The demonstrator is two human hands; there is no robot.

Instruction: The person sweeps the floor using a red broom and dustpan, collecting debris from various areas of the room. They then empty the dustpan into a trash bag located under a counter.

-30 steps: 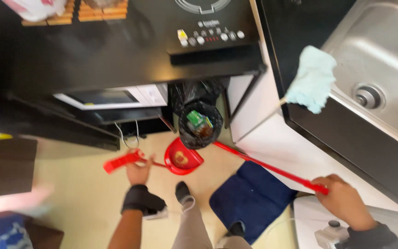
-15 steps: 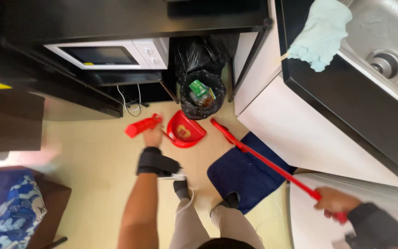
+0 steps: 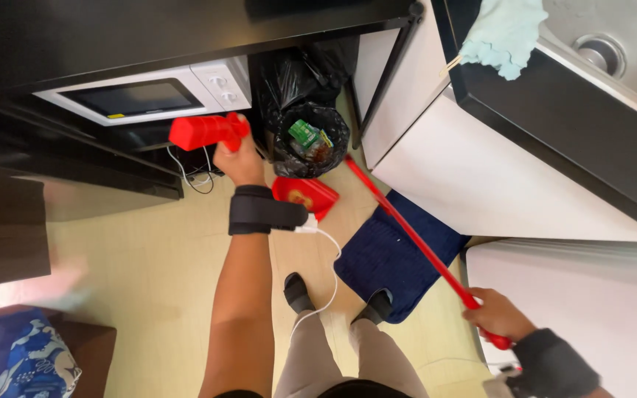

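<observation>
on the pale floor (image 3: 149, 273) in front of the microwave (image 3: 149, 92), your left hand (image 3: 239, 158) is clenched round the red handle (image 3: 208, 131) of the red dustpan (image 3: 305, 195), whose pan hangs tilted just beside the black bin bag (image 3: 311, 136). your right hand (image 3: 497, 315) grips the near end of the red broom stick (image 3: 414, 239), which slants up across the dark blue mat (image 3: 399, 254) with its far end right by the bag's mouth. judging by this, the sweeping looks mostly done and the emptying is in hand: a little pale debris seems to sit in the pan, though it is too small to be sure, so tipping it out looks to be what is left. the bag stands open and holds a green wrapper and some brownish scraps. up on the right, a light blue cloth (image 3: 506, 33) hangs over the edge by the steel sink (image 3: 613, 51), whose basin looks bare apart from its drain. your feet stand in dark socks, 1 on the mat's edge.
</observation>
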